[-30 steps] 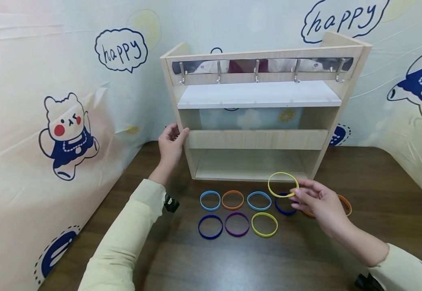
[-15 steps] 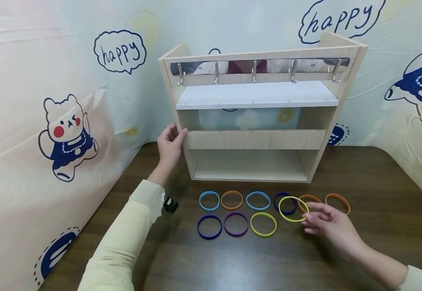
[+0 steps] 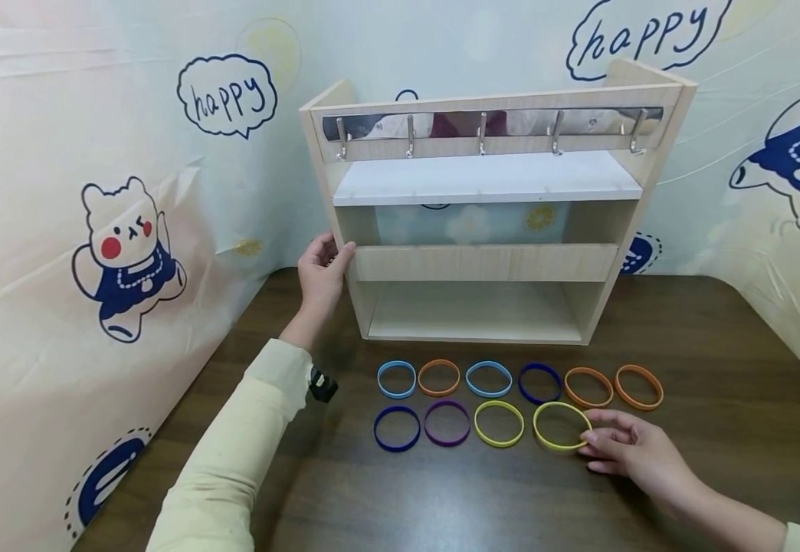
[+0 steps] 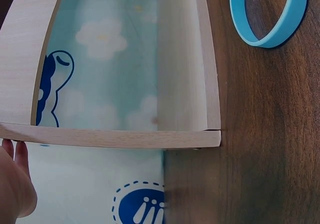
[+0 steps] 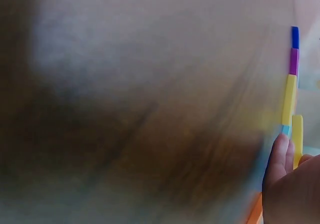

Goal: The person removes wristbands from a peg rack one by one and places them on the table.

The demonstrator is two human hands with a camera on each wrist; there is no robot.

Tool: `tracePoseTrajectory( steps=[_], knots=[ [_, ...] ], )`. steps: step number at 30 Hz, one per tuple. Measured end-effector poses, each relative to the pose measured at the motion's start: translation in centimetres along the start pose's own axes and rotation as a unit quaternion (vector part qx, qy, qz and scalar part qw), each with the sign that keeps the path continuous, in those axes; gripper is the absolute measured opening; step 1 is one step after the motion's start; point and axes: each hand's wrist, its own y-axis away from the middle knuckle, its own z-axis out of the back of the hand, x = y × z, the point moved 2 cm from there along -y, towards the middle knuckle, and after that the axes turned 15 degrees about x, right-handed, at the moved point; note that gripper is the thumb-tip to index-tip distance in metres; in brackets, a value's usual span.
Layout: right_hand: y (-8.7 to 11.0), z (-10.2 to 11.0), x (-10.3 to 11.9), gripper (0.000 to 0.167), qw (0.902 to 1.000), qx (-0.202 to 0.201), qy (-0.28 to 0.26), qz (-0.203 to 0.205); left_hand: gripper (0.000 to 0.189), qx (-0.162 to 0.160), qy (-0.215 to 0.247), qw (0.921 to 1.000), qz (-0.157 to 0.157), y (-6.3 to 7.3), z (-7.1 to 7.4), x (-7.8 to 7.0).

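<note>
My right hand (image 3: 637,452) pinches the right side of a yellow silicone wristband (image 3: 542,438) between thumb and fingers, low over the table, at the right end of the front row. That row also has a dark blue wristband (image 3: 376,440), a purple wristband (image 3: 429,435) and another yellow wristband (image 3: 483,438). My left hand (image 3: 322,280) holds the left side panel of a pale wooden shelf (image 3: 486,264), thumb at its front edge. In the left wrist view, fingers (image 4: 21,156) touch the panel's outer face. The right wrist view is largely filled by the blurred tabletop.
Behind the front row lies another row: light blue wristbands (image 3: 381,383), orange wristbands (image 3: 659,395) and a dark blue wristband (image 3: 539,400). Metal hooks (image 3: 482,134) line the shelf's top rail. A printed curtain (image 3: 234,192) surrounds the brown table (image 3: 441,506).
My right hand has brought the yellow wristband down and toward me, from above the back row to beside the other yellow one. The left hand stays on the shelf.
</note>
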Motion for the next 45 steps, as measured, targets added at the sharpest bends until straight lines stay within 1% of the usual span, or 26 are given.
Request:
tracePoseTrajectory(
  steps=[6,13,23,26,33,34,39,45],
  knots=[
    [0.1,0.2,-0.5,0.052,0.9997,0.024,0.007,-0.008,0.032,0.000,-0.001,1.0000,-0.001,-0.1,-0.1,-0.1],
    [0.1,0.1,-0.4,0.052,0.9994,0.027,0.013,-0.019,0.029,-0.016,-0.009,0.9998,-0.005,-0.9,0.5,3.0],
    [-0.2,0.0,-0.3,0.051,0.9983,0.009,0.048,-0.033,0.034,-0.017,-0.008,0.9998,0.007,-0.9,0.5,3.0],
    [-0.2,-0.1,-0.2,0.051,0.9978,0.003,0.054,-0.037,0.035,-0.014,-0.004,0.9998,0.011,-0.9,0.5,2.8],
    [-0.3,-0.3,-0.1,0.050,0.9976,-0.004,0.059,-0.035,0.035,-0.005,-0.006,0.9998,0.018,0.0,-0.1,-0.1],
    [-0.2,-0.3,-0.1,0.049,0.9976,-0.007,0.058,-0.037,0.035,-0.004,-0.008,0.9998,0.017,0.0,-0.1,-0.3],
    [-0.2,-0.4,0.0,0.047,0.9970,-0.021,0.060,-0.045,0.036,0.006,-0.012,0.9998,0.013,0.1,-0.1,-0.8],
    [-0.2,-0.5,-0.1,0.046,0.9965,-0.031,0.061,-0.047,0.034,0.007,-0.013,0.9998,0.016,0.1,0.0,-0.9]
  ],
)
